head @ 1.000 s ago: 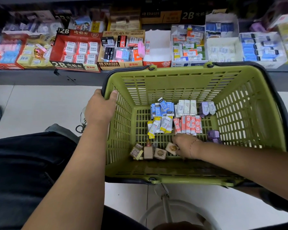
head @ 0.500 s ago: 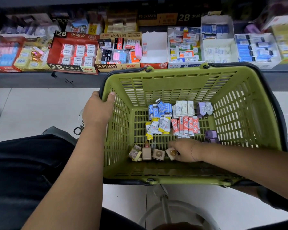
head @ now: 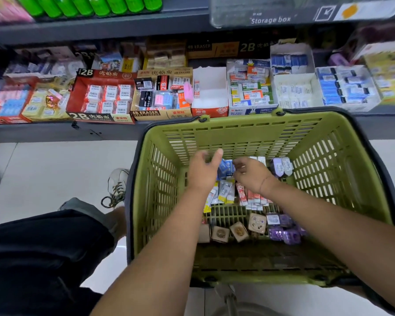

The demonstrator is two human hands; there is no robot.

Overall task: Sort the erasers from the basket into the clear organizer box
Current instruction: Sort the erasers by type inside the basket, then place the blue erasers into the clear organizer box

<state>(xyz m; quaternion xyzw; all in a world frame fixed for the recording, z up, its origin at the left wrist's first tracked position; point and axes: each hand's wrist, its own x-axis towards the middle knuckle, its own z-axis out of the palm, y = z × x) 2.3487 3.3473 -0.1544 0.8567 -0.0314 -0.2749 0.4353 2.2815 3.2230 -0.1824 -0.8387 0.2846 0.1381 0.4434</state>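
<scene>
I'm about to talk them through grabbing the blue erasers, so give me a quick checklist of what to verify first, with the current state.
1. Both hands inside the green basket: ok.
2. Left hand free to grasp: ok, fingers spread, nothing visibly held.
3. Right hand free: cannot tell, fingers curled over the pile.
4. Blue erasers within reach: ok, between both hands.
5. Clear organizer box located: cannot tell; a clear box labelled "Storage box" sits on the upper shelf.
6. Basket steady: cannot tell, neither hand grips it.
</scene>
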